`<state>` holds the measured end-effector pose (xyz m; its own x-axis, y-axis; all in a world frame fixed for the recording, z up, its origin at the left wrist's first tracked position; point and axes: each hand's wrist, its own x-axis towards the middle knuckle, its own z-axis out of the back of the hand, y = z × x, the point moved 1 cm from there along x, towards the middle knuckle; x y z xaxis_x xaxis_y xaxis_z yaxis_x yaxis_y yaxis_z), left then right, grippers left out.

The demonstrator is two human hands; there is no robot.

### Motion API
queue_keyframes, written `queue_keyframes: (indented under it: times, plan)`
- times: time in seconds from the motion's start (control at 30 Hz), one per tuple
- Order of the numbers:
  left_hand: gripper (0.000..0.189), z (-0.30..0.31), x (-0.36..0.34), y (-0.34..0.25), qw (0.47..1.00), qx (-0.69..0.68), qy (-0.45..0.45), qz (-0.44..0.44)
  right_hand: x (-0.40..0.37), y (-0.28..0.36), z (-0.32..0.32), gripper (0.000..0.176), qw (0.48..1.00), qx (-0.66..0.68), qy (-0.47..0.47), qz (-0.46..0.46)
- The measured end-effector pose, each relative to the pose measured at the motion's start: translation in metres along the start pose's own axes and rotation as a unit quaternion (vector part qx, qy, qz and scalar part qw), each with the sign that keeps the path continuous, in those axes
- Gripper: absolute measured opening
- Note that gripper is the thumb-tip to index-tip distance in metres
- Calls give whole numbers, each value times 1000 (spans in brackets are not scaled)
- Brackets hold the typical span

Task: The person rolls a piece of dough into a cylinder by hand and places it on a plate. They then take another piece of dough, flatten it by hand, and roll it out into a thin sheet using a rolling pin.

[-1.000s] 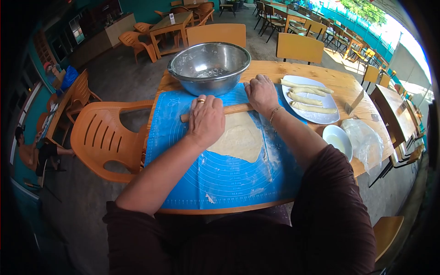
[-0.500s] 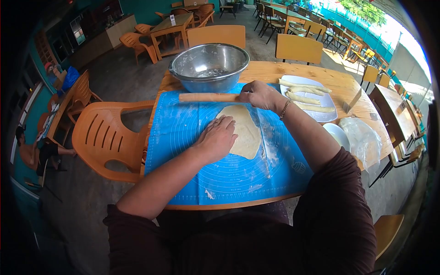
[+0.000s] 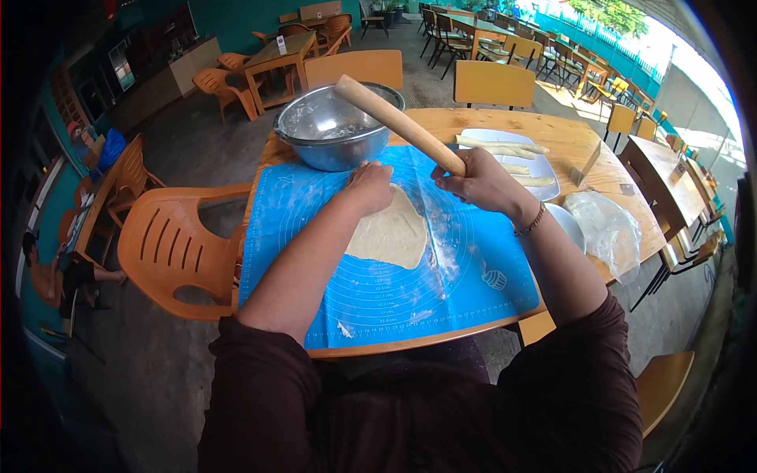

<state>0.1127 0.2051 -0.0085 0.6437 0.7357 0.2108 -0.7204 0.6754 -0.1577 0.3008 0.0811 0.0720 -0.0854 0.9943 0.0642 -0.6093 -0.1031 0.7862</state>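
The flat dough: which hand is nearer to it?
Left. The left hand rests on the far edge of the dough; the right hand holds the rolling pin raised beside it.

A dark maroon top (image 3: 426,426) fills the bottom of the frame, loose and creased. Its sleeves (image 3: 260,355) end around the elbows, and the forearms beyond them are uncovered. A thin beaded bracelet (image 3: 530,224) circles the right wrist, right of centre. The left hand (image 3: 369,188) and right hand (image 3: 475,183) are bare.
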Motion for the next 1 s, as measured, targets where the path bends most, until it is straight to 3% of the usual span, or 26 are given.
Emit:
queue_keyframes:
  times: [0.17,0.4,0.47,0.5,0.57,0.67,0.8,0.9,0.93,1.0]
  plan:
    - [28,4,8,7,995,-88,50,23,-31,-13,-1,18,998,58,-20,-33]
    - [39,6,-2,-2,968,-217,13,130,-38,-31,-27,18,994,96,-22,-51]
    - [43,-2,-17,-8,995,-65,-69,32,-37,-34,-36,18,992,119,-22,-40]
    - [43,-2,-15,-6,995,-64,-70,31,-37,-32,-39,19,991,127,-20,-35]
    - [45,0,-6,2,993,-103,41,48,-37,-31,-44,20,990,133,-25,-33]
    - [40,9,-7,4,977,-182,73,89,-37,-35,-48,22,989,129,-43,-55]
    - [38,33,-11,2,973,-208,63,73,-45,-27,-48,34,978,131,-81,-137]
    - [29,82,-31,-18,973,-216,72,23,-57,-14,-47,44,967,206,-55,-140]
    - [25,92,-37,-21,959,-274,70,14,-58,-14,-50,44,967,208,-53,-140]
    - [20,112,-50,-30,941,-332,68,9,-60,-14,-58,52,965,253,13,-72]
